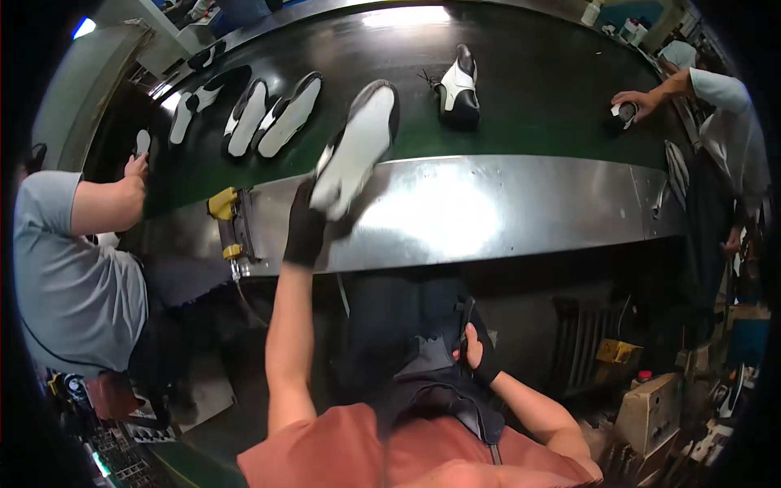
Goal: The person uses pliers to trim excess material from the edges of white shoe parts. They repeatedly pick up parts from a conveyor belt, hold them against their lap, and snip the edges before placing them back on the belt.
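Note:
My left hand (303, 232), in a black glove, grips one end of a black-and-white shoe (364, 140). The shoe slants over the metal ledge (521, 199) and the dark belt, its pale sole facing up. Low in front of my body, my right hand (480, 351) wears a black fingerless glove. Its fingers are curled around something dark and narrow that I cannot make out. On the belt beyond the ledge stands another black-and-white shoe (460, 91) with loose laces. Sole-up shoes (290, 119) lie to the left.
A yellow pneumatic-looking tool (225, 220) rests on the ledge at left, with a hose hanging down. Left of me a person (77, 268) holds a small sole-shaped piece (143, 141). Across at right, a person's hand (639, 103) grips a shoe (625, 115). Below right stands a metal box (648, 413).

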### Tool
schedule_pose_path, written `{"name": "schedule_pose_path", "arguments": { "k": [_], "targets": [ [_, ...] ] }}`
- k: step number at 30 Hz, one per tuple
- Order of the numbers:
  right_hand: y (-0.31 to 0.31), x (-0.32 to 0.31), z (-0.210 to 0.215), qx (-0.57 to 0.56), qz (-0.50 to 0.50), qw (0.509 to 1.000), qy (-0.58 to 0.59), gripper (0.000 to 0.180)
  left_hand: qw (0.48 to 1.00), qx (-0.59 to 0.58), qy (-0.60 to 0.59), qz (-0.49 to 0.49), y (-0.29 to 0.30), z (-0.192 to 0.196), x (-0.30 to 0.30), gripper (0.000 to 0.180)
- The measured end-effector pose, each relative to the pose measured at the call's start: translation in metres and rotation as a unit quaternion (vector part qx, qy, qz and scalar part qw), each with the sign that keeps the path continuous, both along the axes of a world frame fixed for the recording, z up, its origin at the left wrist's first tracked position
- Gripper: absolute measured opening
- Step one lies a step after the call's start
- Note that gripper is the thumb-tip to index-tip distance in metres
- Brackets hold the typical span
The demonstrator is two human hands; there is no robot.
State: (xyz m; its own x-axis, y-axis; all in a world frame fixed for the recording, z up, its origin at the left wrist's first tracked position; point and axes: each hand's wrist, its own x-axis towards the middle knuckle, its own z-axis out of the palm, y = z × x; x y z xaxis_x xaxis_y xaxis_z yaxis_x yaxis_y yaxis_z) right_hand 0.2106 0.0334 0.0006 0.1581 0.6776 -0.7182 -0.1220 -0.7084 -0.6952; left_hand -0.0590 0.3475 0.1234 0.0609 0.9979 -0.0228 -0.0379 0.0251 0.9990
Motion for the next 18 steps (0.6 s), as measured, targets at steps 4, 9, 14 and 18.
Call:
{"name": "schedule_pose_path", "arguments": {
  "k": [4, 9, 14, 18],
  "targets": [
    [-0.040, 0.004, 0.013, -0.033, 0.017, 0.999, 0.001, 0.077, 0.997, 0.031, -0.067, 0.022, -0.146, 0.002, -0.077, 0.040],
    [-0.074, 0.006, 0.068, 0.022, 0.015, 1.000, 0.017, 0.068, 0.970, 0.201, 0.131, -0.031, -0.230, 0.025, -0.012, 0.043],
    [-0.086, 0.010, 0.119, 0.124, 0.190, 0.973, 0.033, 0.060, 0.931, 0.271, 0.188, -0.155, -0.225, 0.015, 0.054, 0.028],
    [-0.080, -0.018, 0.124, 0.172, 0.218, 0.949, 0.147, 0.050, 0.961, 0.161, 0.139, -0.177, -0.194, -0.018, 0.066, 0.026]
  ]
}}
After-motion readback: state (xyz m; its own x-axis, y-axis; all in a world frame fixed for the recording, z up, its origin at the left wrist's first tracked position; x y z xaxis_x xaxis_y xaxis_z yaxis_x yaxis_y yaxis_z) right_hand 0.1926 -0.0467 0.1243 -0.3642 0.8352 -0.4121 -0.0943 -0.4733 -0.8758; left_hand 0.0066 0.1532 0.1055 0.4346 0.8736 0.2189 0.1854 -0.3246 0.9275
